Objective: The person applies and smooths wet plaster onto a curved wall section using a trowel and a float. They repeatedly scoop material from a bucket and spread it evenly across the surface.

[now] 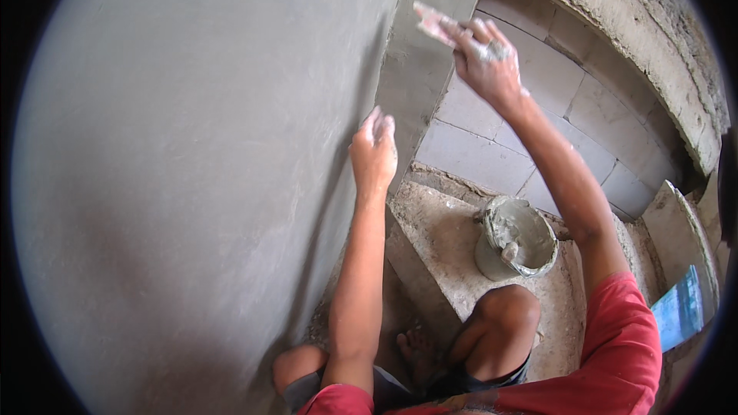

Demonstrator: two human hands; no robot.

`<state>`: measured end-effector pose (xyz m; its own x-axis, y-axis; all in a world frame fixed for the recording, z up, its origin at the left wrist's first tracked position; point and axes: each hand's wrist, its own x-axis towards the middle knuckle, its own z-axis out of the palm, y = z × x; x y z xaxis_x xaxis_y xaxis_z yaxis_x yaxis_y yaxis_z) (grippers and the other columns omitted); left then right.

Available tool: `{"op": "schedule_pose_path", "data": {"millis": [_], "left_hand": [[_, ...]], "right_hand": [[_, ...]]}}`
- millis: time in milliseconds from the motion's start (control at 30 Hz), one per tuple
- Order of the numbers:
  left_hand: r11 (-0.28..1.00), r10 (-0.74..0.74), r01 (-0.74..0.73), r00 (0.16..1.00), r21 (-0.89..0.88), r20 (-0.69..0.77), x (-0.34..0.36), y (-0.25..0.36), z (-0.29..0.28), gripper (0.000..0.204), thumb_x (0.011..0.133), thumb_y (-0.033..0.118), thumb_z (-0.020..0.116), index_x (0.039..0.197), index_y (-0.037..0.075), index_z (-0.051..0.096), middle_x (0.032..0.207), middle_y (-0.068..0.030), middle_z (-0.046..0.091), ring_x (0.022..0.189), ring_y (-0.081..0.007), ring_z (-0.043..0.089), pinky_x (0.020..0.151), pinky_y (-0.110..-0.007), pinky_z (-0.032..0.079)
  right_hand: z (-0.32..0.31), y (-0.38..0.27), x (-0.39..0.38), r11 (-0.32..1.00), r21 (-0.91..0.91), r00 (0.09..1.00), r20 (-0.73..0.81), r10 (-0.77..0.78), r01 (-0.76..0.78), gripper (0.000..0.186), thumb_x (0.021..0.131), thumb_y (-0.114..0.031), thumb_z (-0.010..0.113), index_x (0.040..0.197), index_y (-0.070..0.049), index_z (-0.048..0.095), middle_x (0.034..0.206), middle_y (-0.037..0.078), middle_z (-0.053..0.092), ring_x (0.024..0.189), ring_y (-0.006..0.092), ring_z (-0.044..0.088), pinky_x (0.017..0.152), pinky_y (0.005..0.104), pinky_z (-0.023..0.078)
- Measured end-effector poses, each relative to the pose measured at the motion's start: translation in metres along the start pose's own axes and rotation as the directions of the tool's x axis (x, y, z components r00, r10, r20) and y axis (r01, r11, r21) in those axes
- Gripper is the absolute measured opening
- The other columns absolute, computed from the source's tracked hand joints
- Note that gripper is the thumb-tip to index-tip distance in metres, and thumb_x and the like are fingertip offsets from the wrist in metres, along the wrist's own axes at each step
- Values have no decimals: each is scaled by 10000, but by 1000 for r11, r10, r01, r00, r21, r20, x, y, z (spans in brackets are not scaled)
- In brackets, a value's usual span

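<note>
My right hand [490, 65] is raised at the upper middle, closed on a small flat pale piece [435, 24] with a ragged end and pinkish-white smears. The piece is in front of the narrow grey plastered strip [419, 54] along the corner; whether it touches the plaster, I cannot tell. Wet plaster coats the fingers and back of this hand. Lower and to the left, my left hand [373, 152] is by the edge where the big smooth grey wall [192, 138] meets the strip. Its whitened fingers are loosely bent and slightly apart, with nothing visible in them.
A bucket [492, 253] of wet grey plaster, with a handle-like end sticking out, stands on a rough ledge [442, 223] beside my bent knee. Pale blocks [477, 150] fill the recess under a curved concrete edge [653, 69]. A blue plastic object [679, 310] is at the right.
</note>
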<state>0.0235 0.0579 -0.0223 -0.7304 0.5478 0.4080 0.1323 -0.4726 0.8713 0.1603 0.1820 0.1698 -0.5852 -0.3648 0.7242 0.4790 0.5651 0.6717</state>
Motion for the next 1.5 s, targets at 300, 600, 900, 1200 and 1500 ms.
{"op": "schedule_pose_path", "data": {"millis": [300,600,900,1200,1500], "left_hand": [[676,74,-79,996,732,40,-26,-30,-7,463,1065,223,595,1458,-19,628,1397,-253,697,1311,-402,671,1188,-497,473],[-290,332,-356,833,888,442,-15,26,-3,644,1030,193,533,1630,-16,426,1795,-132,248,1684,-286,129,1370,-515,80],[-626,166,-197,912,754,376,-21,9,-43,682,1092,256,466,1707,38,266,1839,-37,73,1695,-229,-11,1371,-427,-13],[-580,152,-227,913,782,378,-18,11,-38,683,1103,270,439,1705,11,246,1838,-59,71,1694,-244,-15,1367,-433,-24],[-578,89,-250,927,777,364,-19,15,-36,675,1138,286,372,1715,8,161,1839,-67,29,1693,-239,-42,1347,-443,-115]], "right_hand": [[19,67,71,958,-285,1000,5,28,-26,448,900,-113,688,1339,-196,729,1248,27,733,1095,262,696,914,425,613],[40,68,78,949,-315,996,-70,-50,26,422,864,-151,696,1283,-176,740,1222,-1,743,1095,252,659,857,419,570],[52,62,107,988,-137,992,-120,51,-67,357,859,-113,625,1183,-86,775,1208,108,737,1140,364,638,938,494,546],[70,47,86,959,-276,998,-5,68,-67,515,852,-102,651,1350,-187,748,1355,-43,744,1094,256,641,951,417,575],[63,18,55,977,-212,997,83,1,17,457,876,-105,676,1317,-176,770,1335,-42,760,1012,231,604,873,396,544]]}}
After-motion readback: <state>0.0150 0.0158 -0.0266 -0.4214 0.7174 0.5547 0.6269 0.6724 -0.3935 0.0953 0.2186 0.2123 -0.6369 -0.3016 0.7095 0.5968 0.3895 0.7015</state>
